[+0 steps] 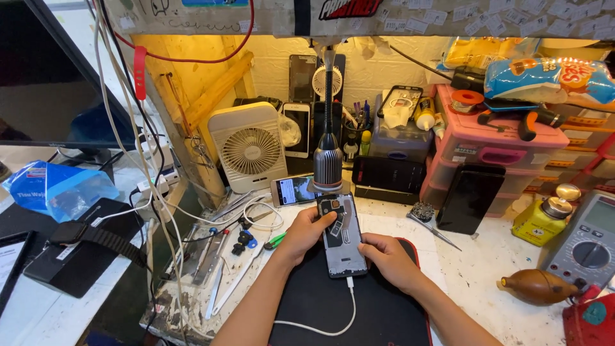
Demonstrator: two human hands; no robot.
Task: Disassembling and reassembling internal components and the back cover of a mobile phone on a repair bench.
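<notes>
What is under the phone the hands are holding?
The opened phone lies on a black mat with a red edge, a white cable plugged into its bottom end. Left hand and right hand flank it; the mat directly beneath is hidden.

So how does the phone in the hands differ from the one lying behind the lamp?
The held phone lies back up, opened, a white cable plugged in, gripped by the left hand and right hand. The rear phone lies screen up and lit, sideways, untouched. Both are slim rectangular handsets.
</notes>
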